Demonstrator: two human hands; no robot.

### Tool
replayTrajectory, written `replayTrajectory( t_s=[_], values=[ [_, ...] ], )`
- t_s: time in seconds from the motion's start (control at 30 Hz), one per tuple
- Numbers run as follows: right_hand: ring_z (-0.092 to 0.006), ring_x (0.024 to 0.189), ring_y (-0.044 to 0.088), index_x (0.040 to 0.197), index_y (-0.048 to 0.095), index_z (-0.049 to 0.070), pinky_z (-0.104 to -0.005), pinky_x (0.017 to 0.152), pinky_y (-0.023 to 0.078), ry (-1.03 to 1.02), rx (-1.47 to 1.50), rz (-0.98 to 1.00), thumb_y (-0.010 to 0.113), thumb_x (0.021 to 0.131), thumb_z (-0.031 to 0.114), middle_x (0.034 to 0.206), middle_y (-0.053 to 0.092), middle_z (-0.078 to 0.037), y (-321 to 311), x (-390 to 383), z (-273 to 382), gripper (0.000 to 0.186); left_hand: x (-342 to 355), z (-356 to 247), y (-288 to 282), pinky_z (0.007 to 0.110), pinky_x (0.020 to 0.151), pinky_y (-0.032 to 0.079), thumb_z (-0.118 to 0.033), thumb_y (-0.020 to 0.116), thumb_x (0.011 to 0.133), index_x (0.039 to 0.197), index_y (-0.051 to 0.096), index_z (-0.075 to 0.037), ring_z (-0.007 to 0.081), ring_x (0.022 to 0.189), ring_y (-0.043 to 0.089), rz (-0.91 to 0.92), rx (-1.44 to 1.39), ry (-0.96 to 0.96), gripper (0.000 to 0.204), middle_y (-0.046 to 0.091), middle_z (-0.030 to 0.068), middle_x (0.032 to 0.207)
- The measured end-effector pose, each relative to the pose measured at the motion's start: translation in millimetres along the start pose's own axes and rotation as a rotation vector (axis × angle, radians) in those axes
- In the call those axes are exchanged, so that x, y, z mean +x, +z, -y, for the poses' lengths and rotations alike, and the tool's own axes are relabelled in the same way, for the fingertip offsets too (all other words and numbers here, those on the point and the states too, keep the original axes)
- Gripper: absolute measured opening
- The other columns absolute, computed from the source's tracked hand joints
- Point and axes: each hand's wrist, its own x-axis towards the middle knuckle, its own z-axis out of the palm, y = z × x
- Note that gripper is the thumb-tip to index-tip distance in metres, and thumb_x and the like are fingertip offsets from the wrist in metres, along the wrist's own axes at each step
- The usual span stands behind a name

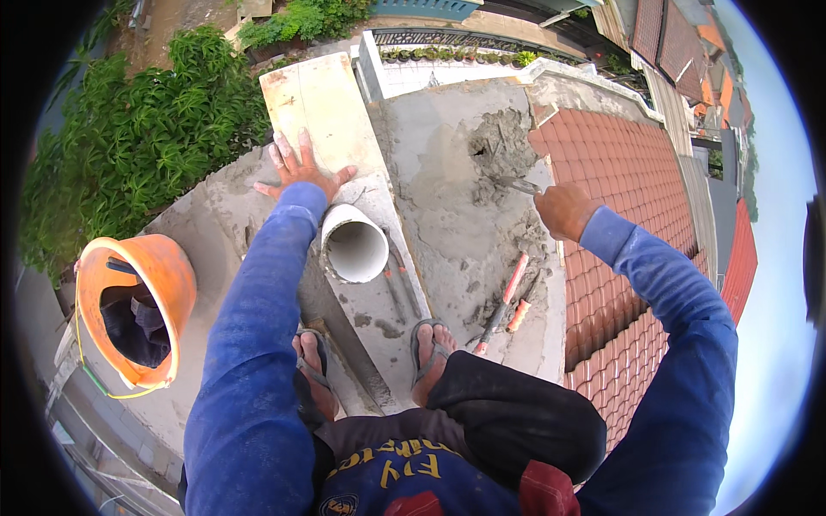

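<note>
My left hand is open, its fingers spread flat at the near end of a pale board. Just below that hand, a white plastic pipe points its round mouth toward me. My right hand grips the handle of a trowel, whose blade reaches left to the edge of a heap of wet mortar. Grey mortar is smeared over the slab around the heap. Nearer me lie tools with red-and-white handles, their heads partly hidden by mortar.
An orange bucket holding dark cloth stands at the left. Red roof tiles slope away on the right. A leafy tree grows beyond the left edge. My sandalled feet rest beside a narrow gap in the concrete.
</note>
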Motion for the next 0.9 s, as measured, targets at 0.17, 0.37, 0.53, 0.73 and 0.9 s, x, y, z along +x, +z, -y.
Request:
replayTrajectory(
  t_s=[0.17,0.37,0.53,0.73,0.9],
  values=[
    [-0.0336,0.090,0.075,0.114,0.070,0.006,-0.0482,0.075,0.059,0.161,0.135,-0.097,0.059,0.093,0.011,0.093,0.076,-0.016,56,-38,-12,0.024,0,-2,-2,0.086,0.110,0.004,-0.089,0.064,0.072,0.167,-0.003,-0.032,0.0292,0.160,-0.015,0.012,0.006,-0.003,0.130,-0.020,0.0118,0.173],
    [-0.0294,0.081,0.074,0.111,0.071,0.010,-0.0468,0.071,0.057,0.183,-0.099,-0.417,0.060,0.094,0.013,0.081,0.072,-0.011,2,-22,-44,0.021,2,1,0,0.086,0.110,0.005,-0.090,0.065,0.071,0.167,-0.003,-0.032,0.0292,0.161,-0.015,0.014,0.019,-0.018,0.131,-0.019,0.0117,0.173],
    [-0.0255,0.084,0.074,0.108,0.075,0.015,-0.0446,0.072,0.056,0.106,-0.481,-0.453,0.065,0.092,0.015,0.084,0.074,-0.004,-28,49,-38,0.019,0,0,-1,0.087,0.109,0.005,-0.090,0.064,0.070,0.167,-0.003,-0.033,0.0301,0.161,-0.014,0.006,0.006,-0.010,0.131,-0.018,0.0121,0.173],
    [-0.0264,0.088,0.075,0.108,0.077,0.016,-0.0460,0.074,0.055,0.046,-0.412,-0.319,0.070,0.090,0.018,0.096,0.076,-0.004,-21,101,-49,0.019,3,0,5,0.087,0.109,0.005,-0.090,0.065,0.070,0.167,-0.002,-0.033,0.0305,0.161,-0.014,-0.003,0.002,0.002,0.131,-0.019,0.0124,0.173],
    [-0.0260,0.085,0.075,0.100,0.079,0.020,-0.0445,0.071,0.052,0.175,-0.036,-0.482,0.069,0.089,0.017,0.098,0.075,-0.007,18,45,-56,0.015,0,-2,0,0.087,0.108,0.006,-0.090,0.065,0.070,0.167,-0.003,-0.033,0.0311,0.160,-0.014,0.004,-0.017,0.012,0.132,-0.020,0.0129,0.173]
  ],
)
